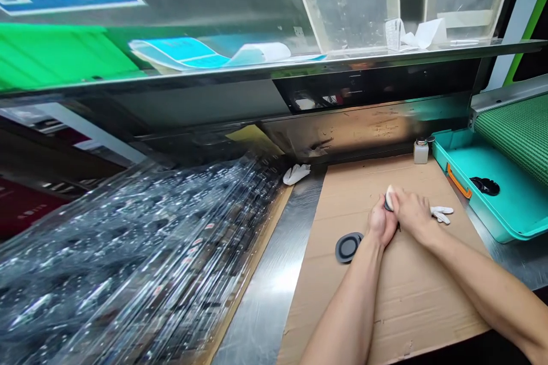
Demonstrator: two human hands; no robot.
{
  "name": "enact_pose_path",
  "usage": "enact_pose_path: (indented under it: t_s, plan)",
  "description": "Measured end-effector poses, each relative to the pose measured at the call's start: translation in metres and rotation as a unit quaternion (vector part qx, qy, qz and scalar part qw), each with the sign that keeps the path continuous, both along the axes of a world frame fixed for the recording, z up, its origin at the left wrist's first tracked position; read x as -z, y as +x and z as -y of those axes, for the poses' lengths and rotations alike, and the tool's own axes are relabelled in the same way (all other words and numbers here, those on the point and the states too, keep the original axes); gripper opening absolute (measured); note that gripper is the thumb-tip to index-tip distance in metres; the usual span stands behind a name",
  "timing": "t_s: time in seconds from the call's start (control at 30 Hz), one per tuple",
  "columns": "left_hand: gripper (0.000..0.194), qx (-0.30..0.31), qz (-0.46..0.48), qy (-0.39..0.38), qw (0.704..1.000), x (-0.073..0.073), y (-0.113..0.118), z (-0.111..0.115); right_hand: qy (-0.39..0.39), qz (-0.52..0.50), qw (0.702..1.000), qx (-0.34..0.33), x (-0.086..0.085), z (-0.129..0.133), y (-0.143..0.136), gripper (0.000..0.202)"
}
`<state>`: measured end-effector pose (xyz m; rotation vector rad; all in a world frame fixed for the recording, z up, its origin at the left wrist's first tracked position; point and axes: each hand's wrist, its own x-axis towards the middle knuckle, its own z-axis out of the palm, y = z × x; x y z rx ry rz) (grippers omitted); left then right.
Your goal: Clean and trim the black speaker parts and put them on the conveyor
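My left hand [379,222] is closed around a small dark round part [387,205], mostly hidden by the fingers. My right hand [410,209] grips a white cloth-like wad [389,196] and presses it against that part. Both hands meet above the cardboard sheet [428,302]. Left of my left wrist, dark grey round parts [349,247] lie overlapping on the cardboard. A white glove-like piece [442,214] rests just beyond my right wrist.
Stacked clear plastic trays [171,251] fill the left side. A teal bin [505,222] with a black part [484,185] stands right, beside a green conveyor belt [518,131]. A small bottle [420,151] and a crumpled white cloth [296,174] sit at the back. A shelf [359,57] spans above.
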<state>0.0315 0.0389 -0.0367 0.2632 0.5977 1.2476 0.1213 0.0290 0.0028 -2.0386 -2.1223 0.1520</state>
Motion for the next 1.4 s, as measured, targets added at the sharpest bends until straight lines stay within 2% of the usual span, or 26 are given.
enact_pose_path:
  t_s: [0.07, 0.23, 0.33, 0.5, 0.6, 0.67, 0.73, 0.77, 0.87, 0.93, 1.0, 1.07, 1.17, 1.23, 1.3, 1.4]
  plan:
    - [0.043, -0.002, 0.011, -0.005, 1.0, 0.0, -0.001, -0.001, 0.002, -0.011, 1.0, -0.01, 0.001, -0.005, 0.008, 0.045]
    - [0.034, -0.033, 0.02, -0.004, 0.999, -0.012, -0.012, -0.001, 0.061, -0.086, 0.99, 0.096, 0.002, -0.025, 0.05, 0.047]
    - [0.041, -0.011, 0.043, -0.022, 0.999, -0.023, -0.022, 0.002, 0.078, -0.123, 0.984, 0.105, 0.005, -0.029, 0.066, 0.046]
    - [0.065, 0.064, 0.07, -0.086, 0.992, -0.036, -0.026, 0.01, 0.089, -0.123, 0.986, 0.073, 0.006, -0.024, 0.064, 0.045]
    - [0.07, 0.07, 0.066, -0.099, 0.99, -0.04, -0.024, 0.014, 0.051, -0.098, 0.993, 0.043, 0.002, -0.019, 0.054, 0.046]
    - [0.071, 0.072, 0.063, -0.099, 0.99, -0.043, -0.023, 0.015, 0.026, -0.074, 0.997, -0.006, -0.003, -0.014, 0.049, 0.043]
    - [0.072, 0.072, 0.064, -0.098, 0.991, -0.044, -0.023, 0.016, 0.034, -0.04, 0.998, -0.044, -0.01, -0.01, 0.049, 0.041]
    - [0.071, 0.071, 0.066, -0.098, 0.99, -0.044, -0.023, 0.016, 0.049, -0.018, 0.998, -0.043, -0.015, -0.009, 0.051, 0.042]
    - [0.072, 0.069, 0.074, -0.098, 0.99, -0.044, -0.025, 0.015, 0.067, 0.051, 0.995, 0.044, -0.03, -0.007, 0.069, 0.043]
    - [0.072, 0.068, 0.07, -0.093, 0.991, -0.044, -0.024, 0.015, 0.008, 0.076, 0.992, 0.1, -0.035, -0.01, 0.084, 0.042]
    - [0.071, 0.058, 0.05, -0.084, 0.994, -0.045, -0.023, 0.014, -0.071, 0.084, 0.988, 0.112, -0.034, -0.015, 0.097, 0.034]
    - [0.067, 0.044, 0.016, -0.074, 0.996, -0.045, -0.02, 0.014, -0.089, 0.062, 0.991, 0.08, -0.027, -0.021, 0.102, 0.021]
    - [0.06, 0.041, -0.042, -0.045, 0.997, -0.041, -0.015, 0.013, 0.003, -0.09, 0.995, -0.041, -0.015, -0.027, 0.097, 0.022]
    - [0.058, 0.048, -0.073, -0.016, 0.996, -0.037, -0.013, 0.011, 0.048, -0.237, 0.963, -0.121, -0.012, -0.026, 0.088, 0.03]
    - [0.058, 0.057, -0.106, 0.01, 0.993, -0.031, -0.011, 0.011, 0.047, -0.335, 0.927, -0.164, -0.013, -0.021, 0.076, 0.027]
    - [0.061, 0.079, -0.166, 0.029, 0.983, -0.026, -0.007, 0.012, 0.05, -0.359, 0.91, -0.2, -0.016, -0.011, 0.062, 0.017]
